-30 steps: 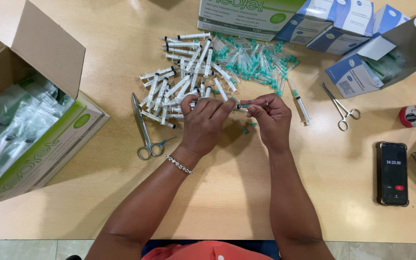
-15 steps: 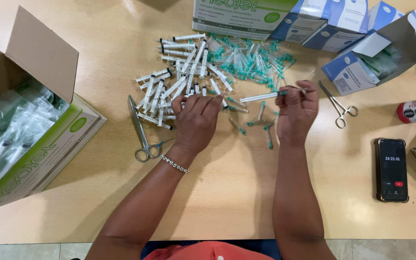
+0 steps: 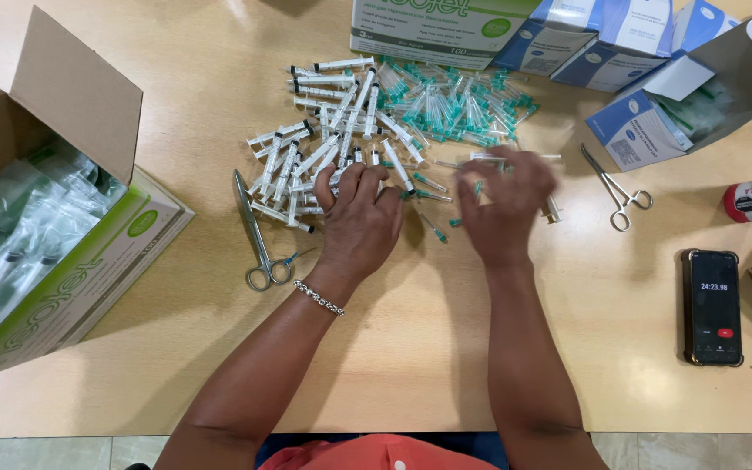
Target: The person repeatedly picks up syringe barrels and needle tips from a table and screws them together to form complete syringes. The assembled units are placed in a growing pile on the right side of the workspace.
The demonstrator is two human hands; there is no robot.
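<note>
Counting stuff: two forceps (image 3: 258, 235), one phone (image 3: 712, 306); syringes (image 3: 319, 157) uncountable at 12 o'clock, touched by spread left hand (image 3: 360, 222). Right hand (image 3: 505, 204) blurred, grip can't be told.

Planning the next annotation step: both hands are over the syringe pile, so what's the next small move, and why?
Probably the left hand closes on one loose syringe from the syringe pile. Its fingers already lie flat on the pile's near edge. The right hand is blurred, over the green-capped needles, with a syringe at its fingertips, though whether it grips it is unclear.
</note>
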